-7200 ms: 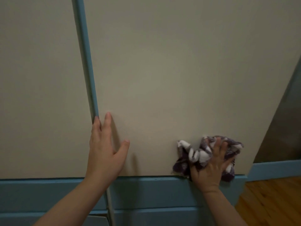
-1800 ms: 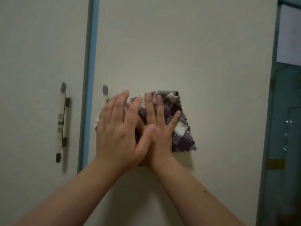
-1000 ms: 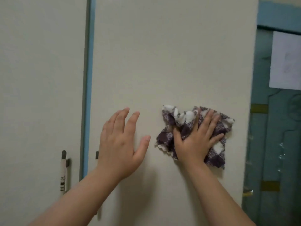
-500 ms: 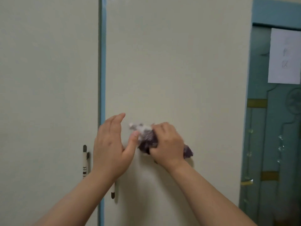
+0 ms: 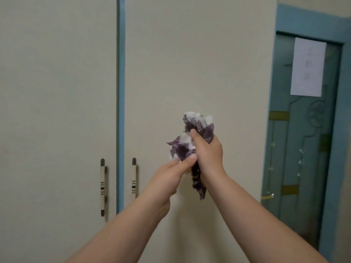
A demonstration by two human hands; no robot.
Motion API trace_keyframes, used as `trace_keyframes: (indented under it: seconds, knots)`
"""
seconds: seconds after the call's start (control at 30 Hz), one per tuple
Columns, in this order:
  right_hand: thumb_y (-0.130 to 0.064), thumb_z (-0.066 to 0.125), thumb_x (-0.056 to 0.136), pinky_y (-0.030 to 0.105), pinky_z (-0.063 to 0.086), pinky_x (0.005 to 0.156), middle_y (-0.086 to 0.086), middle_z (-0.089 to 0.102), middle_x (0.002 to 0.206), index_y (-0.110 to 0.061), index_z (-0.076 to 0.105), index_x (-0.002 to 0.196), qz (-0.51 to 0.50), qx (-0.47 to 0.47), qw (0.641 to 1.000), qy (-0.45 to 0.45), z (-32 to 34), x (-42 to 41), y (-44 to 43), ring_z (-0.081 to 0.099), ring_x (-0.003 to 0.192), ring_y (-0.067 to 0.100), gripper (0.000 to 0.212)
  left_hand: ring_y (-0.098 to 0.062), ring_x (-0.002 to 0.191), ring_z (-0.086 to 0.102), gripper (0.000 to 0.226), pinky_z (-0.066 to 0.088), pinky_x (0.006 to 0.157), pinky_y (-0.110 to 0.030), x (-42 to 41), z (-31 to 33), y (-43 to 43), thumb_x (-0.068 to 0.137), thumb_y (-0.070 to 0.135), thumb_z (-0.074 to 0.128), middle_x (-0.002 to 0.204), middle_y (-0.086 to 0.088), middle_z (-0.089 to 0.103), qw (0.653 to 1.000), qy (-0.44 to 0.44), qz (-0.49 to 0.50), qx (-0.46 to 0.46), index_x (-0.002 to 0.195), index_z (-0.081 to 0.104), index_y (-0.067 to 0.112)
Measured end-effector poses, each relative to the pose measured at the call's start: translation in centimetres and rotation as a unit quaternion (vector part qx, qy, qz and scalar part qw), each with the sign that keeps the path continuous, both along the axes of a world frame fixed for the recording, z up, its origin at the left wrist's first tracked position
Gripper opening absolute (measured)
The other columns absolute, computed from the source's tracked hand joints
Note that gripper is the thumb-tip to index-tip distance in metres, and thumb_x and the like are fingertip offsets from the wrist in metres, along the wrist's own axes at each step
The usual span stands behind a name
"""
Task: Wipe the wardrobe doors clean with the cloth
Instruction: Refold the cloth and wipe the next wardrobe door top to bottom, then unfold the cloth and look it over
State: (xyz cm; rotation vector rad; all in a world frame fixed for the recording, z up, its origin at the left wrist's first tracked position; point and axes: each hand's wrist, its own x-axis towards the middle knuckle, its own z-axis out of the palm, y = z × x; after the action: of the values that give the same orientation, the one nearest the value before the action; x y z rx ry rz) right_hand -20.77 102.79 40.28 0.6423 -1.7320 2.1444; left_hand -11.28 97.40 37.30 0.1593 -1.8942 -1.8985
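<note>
Before the pale wardrobe doors (image 5: 190, 63) we bunched the soft, light cloth (image 5: 197, 130), right hand (image 5: 208, 154) fisted mid-wad, left hand (image 5: 171, 177) pinching its edge.

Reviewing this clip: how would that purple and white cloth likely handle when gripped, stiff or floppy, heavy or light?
Probably floppy: the cloth bunches in the right hand, and a tail droops below it. Likely light, since the left hand only pinches an edge with its fingertips. Unlikely to slip, given its woven look.
</note>
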Motion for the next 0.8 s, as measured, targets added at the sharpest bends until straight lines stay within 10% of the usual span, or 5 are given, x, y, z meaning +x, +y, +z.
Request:
trace_keyframes:
  seconds: [0.13, 0.37, 0.53, 0.8]
  knots:
    - [-0.047, 0.066, 0.076, 0.045, 0.047, 0.091, 0.004, 0.061, 0.107, -0.018, 0.051, 0.105, -0.003, 0.006, 1.0, -0.024, -0.7, 0.6, -0.4, 0.061, 0.096, 0.022, 0.043, -0.011, 0.075, 0.059, 0.005, 0.04, 0.069, -0.03, -0.6, 0.3, 0.1, 0.08, 0.024, 0.063, 0.067, 0.01, 0.066, 0.994, 0.025, 0.003, 0.102, 0.082, 0.065, 0.02]
    - [-0.052, 0.075, 0.059, 0.04, 0.052, 0.086, 0.013, 0.07, 0.1, -0.012, 0.068, 0.104, 0.29, 0.037, 0.939, -0.183, -0.7, 0.6, 1.8, 0.067, 0.092, 0.028, 0.06, -0.014, 0.061, 0.063, 0.01, 0.047, 0.054, -0.026, -0.3, 2.5, -3.2, 0.089, 0.014, 0.051, 0.076, 0.0, 0.068, 0.984, 0.064, 0.014, 0.164, 0.093, 0.058, 0.02]
    - [-0.063, 0.071, 0.038, 0.042, 0.046, 0.078, -0.005, 0.067, 0.069, -0.024, 0.071, 0.067, 0.263, 0.168, 0.929, -0.201, -1.9, 0.5, 3.4, 0.06, 0.073, 0.017, 0.049, -0.018, 0.062, 0.063, 0.007, 0.053, 0.052, -0.028, -0.1, 3.5, -4.9, 0.091, 0.012, 0.051, 0.077, -0.006, 0.065, 0.98, 0.078, 0.026, 0.184, 0.09, 0.057, 0.016]
    - [-0.085, 0.049, 0.038, 0.031, 0.046, 0.068, -0.006, 0.066, 0.078, -0.021, 0.07, 0.082, 0.213, 0.325, 0.908, -0.156, -4.9, 1.7, 2.8, 0.059, 0.068, 0.011, 0.08, -0.015, 0.046, 0.062, 0.011, 0.054, 0.044, -0.028, 1.8, 4.1, -6.8, 0.092, 0.005, 0.047, 0.068, -0.01, 0.06, 0.984, 0.058, -0.014, 0.17, 0.086, 0.053, 0.012]
